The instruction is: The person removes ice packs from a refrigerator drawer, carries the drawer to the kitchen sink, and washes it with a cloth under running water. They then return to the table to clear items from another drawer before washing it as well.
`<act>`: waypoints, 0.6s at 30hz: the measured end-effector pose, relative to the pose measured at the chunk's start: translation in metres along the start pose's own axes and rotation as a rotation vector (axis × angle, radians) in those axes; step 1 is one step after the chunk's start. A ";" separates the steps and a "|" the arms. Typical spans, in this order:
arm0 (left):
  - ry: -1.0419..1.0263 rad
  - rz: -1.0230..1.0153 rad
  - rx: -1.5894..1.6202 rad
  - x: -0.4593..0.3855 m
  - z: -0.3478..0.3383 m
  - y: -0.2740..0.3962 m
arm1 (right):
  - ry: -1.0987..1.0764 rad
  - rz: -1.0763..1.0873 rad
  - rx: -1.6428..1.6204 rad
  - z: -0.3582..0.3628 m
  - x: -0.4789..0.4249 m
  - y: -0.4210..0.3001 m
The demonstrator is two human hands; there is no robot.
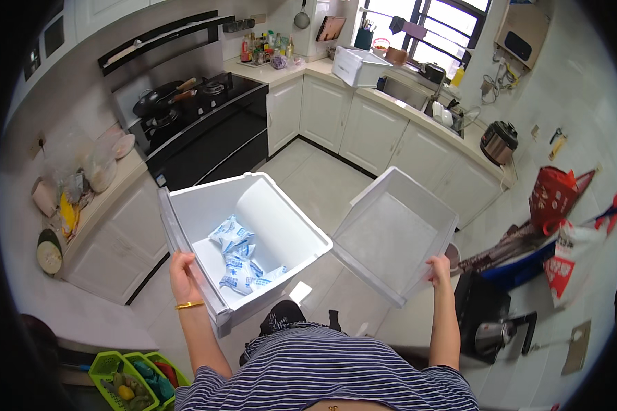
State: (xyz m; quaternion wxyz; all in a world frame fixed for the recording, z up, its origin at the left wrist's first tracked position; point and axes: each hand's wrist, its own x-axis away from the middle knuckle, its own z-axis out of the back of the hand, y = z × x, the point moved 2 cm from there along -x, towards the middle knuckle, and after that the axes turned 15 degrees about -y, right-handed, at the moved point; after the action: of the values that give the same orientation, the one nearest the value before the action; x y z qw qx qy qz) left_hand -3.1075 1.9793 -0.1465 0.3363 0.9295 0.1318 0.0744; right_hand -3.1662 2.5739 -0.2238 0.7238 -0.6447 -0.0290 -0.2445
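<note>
My left hand (185,277) grips the clear front edge of a white plastic freezer drawer (283,213), tilted so its inside faces up. Several white-and-blue ice packs (239,259) lie in the bottom of this drawer. On the other side, my right hand (438,269) holds a translucent plastic drawer (391,231) by its near right corner; nothing is visible inside it. Both drawers are held up above the tiled floor, their near corners close together. The fingers of each hand are partly hidden behind the drawer walls.
Another white drawer (357,69) rests on the far counter beside the sink (405,92). A black gas stove (205,123) with a wok is at the left. Green baskets (118,377) of produce stand at lower left. A metal kettle (493,334) and hanging bags (558,198) are at right.
</note>
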 end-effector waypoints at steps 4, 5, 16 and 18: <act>0.020 -0.041 -0.035 -0.109 -0.028 -0.034 | 0.006 0.015 -0.029 -0.027 -0.110 -0.094; -0.011 -0.044 -0.050 -0.143 -0.030 -0.047 | -0.044 0.055 -0.056 -0.022 -0.147 -0.104; 0.029 -0.080 -0.161 -0.450 -0.155 -0.163 | 0.057 0.023 -0.145 -0.021 -0.438 -0.214; 0.033 -0.025 -0.057 -0.495 -0.178 -0.183 | 0.037 0.036 -0.192 -0.022 -0.487 -0.233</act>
State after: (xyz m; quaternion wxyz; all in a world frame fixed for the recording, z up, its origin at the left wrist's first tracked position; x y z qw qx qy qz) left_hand -3.6562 2.0765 -0.1532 0.3612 0.9166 0.1466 0.0891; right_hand -3.6915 2.6960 -0.1876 0.6632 -0.7070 0.0194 -0.2449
